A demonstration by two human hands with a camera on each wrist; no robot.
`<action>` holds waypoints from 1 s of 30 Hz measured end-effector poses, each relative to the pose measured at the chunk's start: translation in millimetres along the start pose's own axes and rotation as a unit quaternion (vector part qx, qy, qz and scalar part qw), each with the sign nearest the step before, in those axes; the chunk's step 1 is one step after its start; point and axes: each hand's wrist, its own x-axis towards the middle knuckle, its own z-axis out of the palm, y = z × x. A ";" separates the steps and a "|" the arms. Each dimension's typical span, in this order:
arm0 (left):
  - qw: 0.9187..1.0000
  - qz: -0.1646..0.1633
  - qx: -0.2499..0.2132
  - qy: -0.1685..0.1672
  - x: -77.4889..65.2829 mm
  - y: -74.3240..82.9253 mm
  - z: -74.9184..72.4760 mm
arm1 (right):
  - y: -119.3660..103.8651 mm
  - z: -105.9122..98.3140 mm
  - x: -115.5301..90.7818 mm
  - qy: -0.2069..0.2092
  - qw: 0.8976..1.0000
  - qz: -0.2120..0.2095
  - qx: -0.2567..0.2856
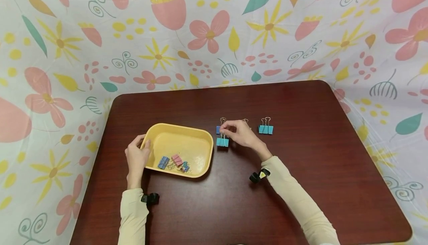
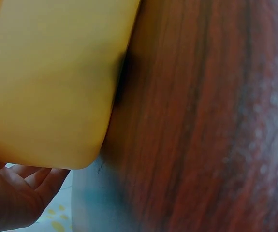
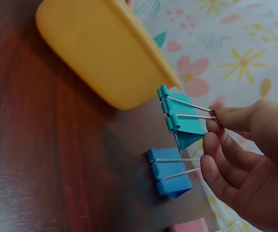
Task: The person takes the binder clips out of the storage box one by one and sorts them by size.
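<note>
Pinched between your right thumb and fingers, the wire handles of a teal binder clip (image 3: 182, 118) are gripped at their looped ends by your right hand (image 1: 243, 134), with the clip's body hanging below your fingertips. It is just beside the right end of a yellow tray (image 1: 159, 128), outside the rim. Your left hand (image 1: 137, 156) grips the tray's left end, thumb over the rim and fingers against the outer wall.

Close behind the held clip, a blue binder clip (image 3: 170, 171) stands on the table with its handles up, partly covered by your fingers in the head view. A pink binder clip (image 3: 191, 226) edges into the bottom of the right wrist view. To the right of your hand stands a second teal binder clip (image 1: 265, 130), well apart from the tray.

Inside the tray, toward its near side, lie a blue clip (image 1: 163, 162), a pink clip (image 1: 177, 159) and a cluster of small clips (image 1: 185, 167) too small to count. Everything sits on a dark reddish-brown table (image 1: 301, 185), with a flower-printed cloth (image 1: 207, 67) behind. Cream sleeves (image 1: 294, 196) cover your forearms.
</note>
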 end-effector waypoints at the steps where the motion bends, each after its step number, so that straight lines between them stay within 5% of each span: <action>1: 1.000 -0.001 0.000 -0.002 0.1 0.1 0.1 | 2.4 1.4 -0.6 -0.001 1.000 0.001 -0.005; 16: 1.000 -0.005 -0.009 -0.008 -0.5 -1.9 0.0 | 21.7 15.4 -9.2 -0.048 0.999 0.006 0.011; 30: 1.000 0.004 -0.006 -0.007 -0.4 -3.4 1.2 | 1.8 6.6 5.0 -0.013 1.000 -0.007 0.000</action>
